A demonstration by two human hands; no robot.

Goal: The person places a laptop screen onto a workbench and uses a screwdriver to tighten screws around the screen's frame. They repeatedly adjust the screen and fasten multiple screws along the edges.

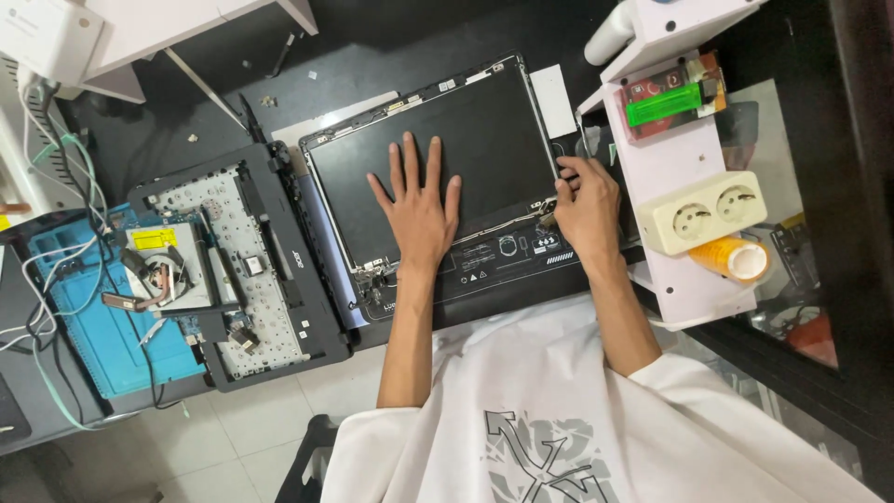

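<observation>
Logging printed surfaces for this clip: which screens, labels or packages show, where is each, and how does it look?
Laptop screen panel: centre, dark rectangle, unlit, left hand flat on it.
Yellow label: left, on the opened laptop base, small rectangle.
White sticker: right of the panel's top, blank rectangle.
Orange tape roll: right, below the cream double socket.

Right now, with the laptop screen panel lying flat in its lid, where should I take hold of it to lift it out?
Judging by its pose, grip the screen panel by its bare right edge, coming from the right, where the right hand already pinches the lower corner. The left hand lies flat on the glass, which offers no purchase; the thin edges do.
</observation>
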